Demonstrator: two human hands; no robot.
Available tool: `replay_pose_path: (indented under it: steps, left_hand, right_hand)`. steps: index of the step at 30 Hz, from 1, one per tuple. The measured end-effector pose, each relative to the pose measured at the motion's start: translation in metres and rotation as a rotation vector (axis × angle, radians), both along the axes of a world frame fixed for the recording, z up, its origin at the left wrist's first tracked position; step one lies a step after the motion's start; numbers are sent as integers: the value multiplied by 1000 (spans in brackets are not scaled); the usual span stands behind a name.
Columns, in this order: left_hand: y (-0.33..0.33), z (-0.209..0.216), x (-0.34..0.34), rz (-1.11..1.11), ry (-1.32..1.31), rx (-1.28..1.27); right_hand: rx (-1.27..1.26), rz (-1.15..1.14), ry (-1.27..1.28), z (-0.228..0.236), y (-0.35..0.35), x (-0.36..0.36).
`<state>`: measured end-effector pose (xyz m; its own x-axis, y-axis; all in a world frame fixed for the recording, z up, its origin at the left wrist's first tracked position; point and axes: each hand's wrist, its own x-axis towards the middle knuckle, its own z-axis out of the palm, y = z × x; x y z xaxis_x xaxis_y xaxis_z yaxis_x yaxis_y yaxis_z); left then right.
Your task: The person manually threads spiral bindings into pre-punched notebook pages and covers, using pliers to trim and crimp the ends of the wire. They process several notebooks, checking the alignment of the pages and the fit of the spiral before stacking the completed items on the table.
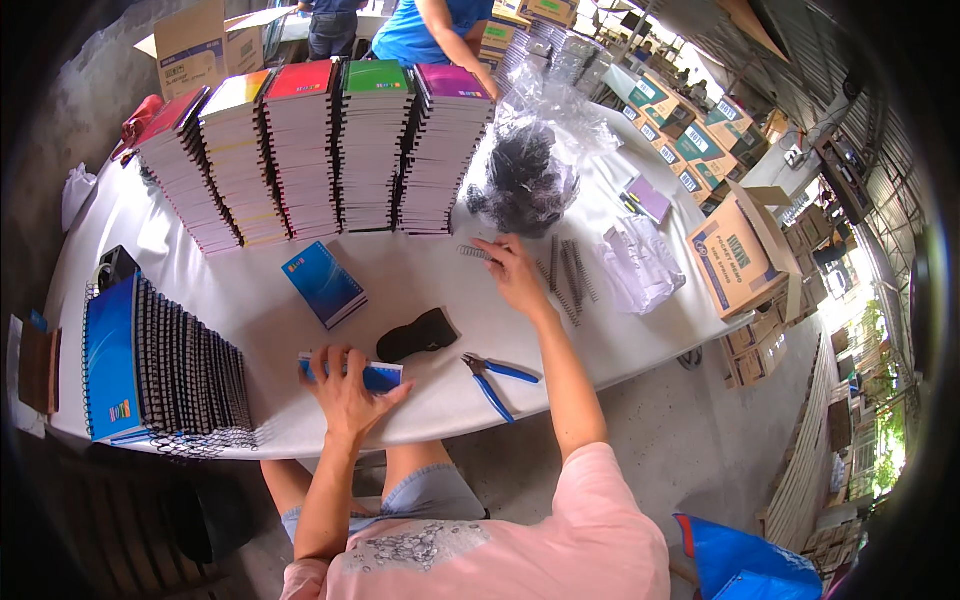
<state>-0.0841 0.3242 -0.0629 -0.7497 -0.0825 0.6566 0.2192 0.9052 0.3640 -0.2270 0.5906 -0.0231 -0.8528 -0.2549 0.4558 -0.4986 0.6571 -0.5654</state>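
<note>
The right hand pinches a wire spiral coil ahead and right of the blue spiral notebook (gripped by the left hand).

Site reads as a small notebook-binding workshop: a white-covered worktable carries tall stacks of spiral notebooks grouped by cover colour, with loose binding coils and blue-handled cutting pliers lying on the same surface. Packing stock is kept close by, with cardboard cartons piled beyond the table and one open carton near its right end. Bare concrete floor, corrugated sheeting overhead and another person in a blue shirt indicate a shared, shed-type workspace.
</note>
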Motion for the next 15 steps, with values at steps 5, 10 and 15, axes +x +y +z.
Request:
replay_pose_path:
  steps: [5,10,15]
  left_hand:
    - [-10,0,3,-18,67,-9]
    - [1,-4,3,-54,82,7]
    - [-7,-13,5,5,79,38]
  right_hand:
    - [140,182,-33,31,-68,60]
    - [-317,236,-317,7,-82,113]
    - [-247,228,-263,4,-96,119]
